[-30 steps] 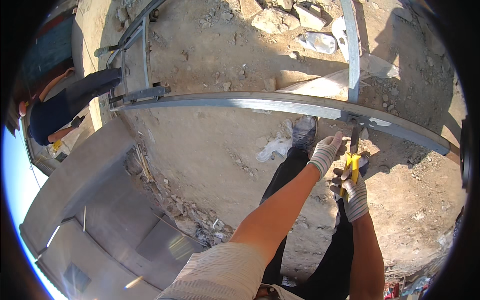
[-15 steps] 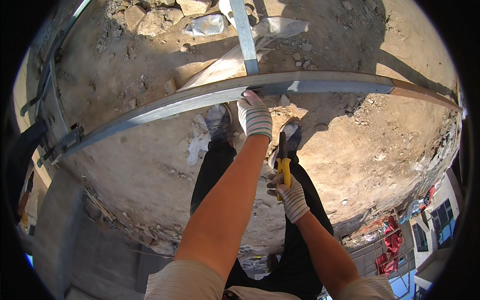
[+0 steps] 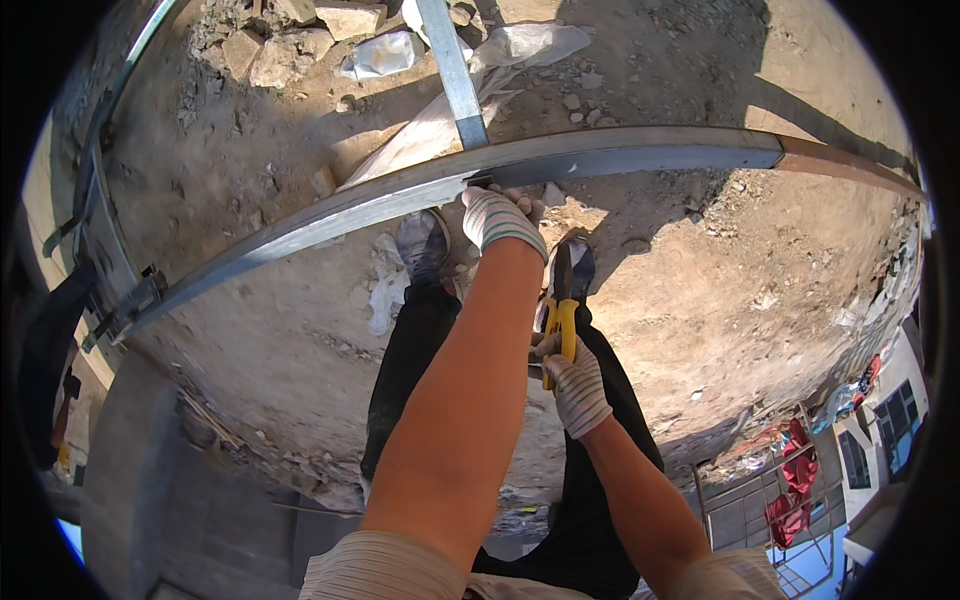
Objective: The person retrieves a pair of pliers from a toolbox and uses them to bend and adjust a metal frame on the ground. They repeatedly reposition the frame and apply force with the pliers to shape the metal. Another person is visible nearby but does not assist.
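Note:
A long grey metal beam (image 3: 640, 157) crosses in front of me, bowed by the lens. At its near face, my left hand (image 3: 503, 218), in a striped glove with bare fingertips, has its fingers curled beside a small dark piece (image 3: 480, 181) on the beam. Whether that hand grips the piece is hard to see. Lower and to the right, my right hand (image 3: 575, 385), gloved alike, is closed round the yellow handles of pliers (image 3: 565, 325). Their dark jaws point away from me, over my right shoe, apart from the beam. The handles are spread a little.
A metal upright (image 3: 451, 75) meets the beam from the far side. Beyond lie broken stones (image 3: 290, 58) and clear plastic sheeting (image 3: 530, 43). Metal framework (image 3: 120, 300) and another person's dark sleeve (image 3: 50, 340) are at the left. Loose rubble covers the ground around my shoes.
My left hand has turned, its fingers now curled to the right, and stays by the beam. The plier handles have spread apart in my right hand. The view has shifted slightly.

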`<state>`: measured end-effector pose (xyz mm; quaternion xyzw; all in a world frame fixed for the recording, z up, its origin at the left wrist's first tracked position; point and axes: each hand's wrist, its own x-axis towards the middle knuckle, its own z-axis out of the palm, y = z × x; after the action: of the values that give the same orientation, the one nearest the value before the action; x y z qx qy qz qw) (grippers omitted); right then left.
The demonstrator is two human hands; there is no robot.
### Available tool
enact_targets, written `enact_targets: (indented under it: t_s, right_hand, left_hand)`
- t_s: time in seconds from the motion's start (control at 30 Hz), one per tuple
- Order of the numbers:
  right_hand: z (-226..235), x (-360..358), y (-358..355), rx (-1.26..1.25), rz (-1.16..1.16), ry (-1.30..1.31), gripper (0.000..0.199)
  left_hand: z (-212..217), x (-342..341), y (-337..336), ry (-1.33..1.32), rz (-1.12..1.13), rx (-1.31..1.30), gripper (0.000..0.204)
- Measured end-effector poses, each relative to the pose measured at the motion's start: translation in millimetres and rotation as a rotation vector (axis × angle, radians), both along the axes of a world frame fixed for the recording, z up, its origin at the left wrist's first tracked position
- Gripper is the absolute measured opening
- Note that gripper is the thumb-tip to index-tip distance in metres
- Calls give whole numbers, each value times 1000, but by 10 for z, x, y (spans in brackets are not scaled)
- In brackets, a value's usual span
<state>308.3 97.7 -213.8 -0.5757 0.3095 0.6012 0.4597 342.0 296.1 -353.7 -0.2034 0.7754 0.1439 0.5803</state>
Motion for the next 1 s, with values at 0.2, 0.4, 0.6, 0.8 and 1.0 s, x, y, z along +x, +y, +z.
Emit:
enact_targets:
  t_s: [0.2,0.4,0.6,0.8,1.0]
  right_hand:
    - [-32,39,-16,28,-52,33,16]
    - [-30,61,19,13,-51,32,16]
    - [-80,23,7,20,-12,26,13]
    - [-48,52,62,33,-20,-2,11]
    - [-72,68,62,15,-32,-6,12]
  left_hand:
    - [114,-35,-199,175,-390,331,34]
    - [-14,43,-188,97,-108,225,32]
    - [100,12,-148,10,-103,207,41]
    - [-69,79,-222,311,-312,347,38]
    - [-145,-45,-206,69,-14,214,32]
